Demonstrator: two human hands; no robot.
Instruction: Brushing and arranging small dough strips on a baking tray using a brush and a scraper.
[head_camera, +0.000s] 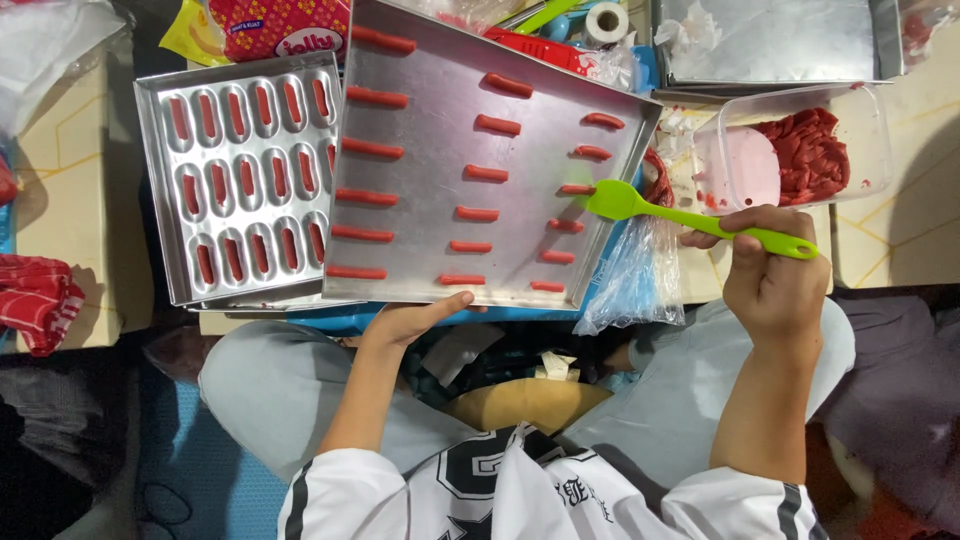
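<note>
The right hand (765, 275), fingers clenched, is gripping a green spatula (690, 220) at centre right, its blade touching a red strip (577, 189) on the flat metal tray (430, 150). The left hand (410, 320) is grasping the tray's lower edge at centre frame.

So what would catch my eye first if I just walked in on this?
Probably the bright green silicone spatula in the right hand, its blade at the right edge of a big tilted metal tray dotted with rows of red dough sticks. The left hand grips the tray's near edge.
</note>
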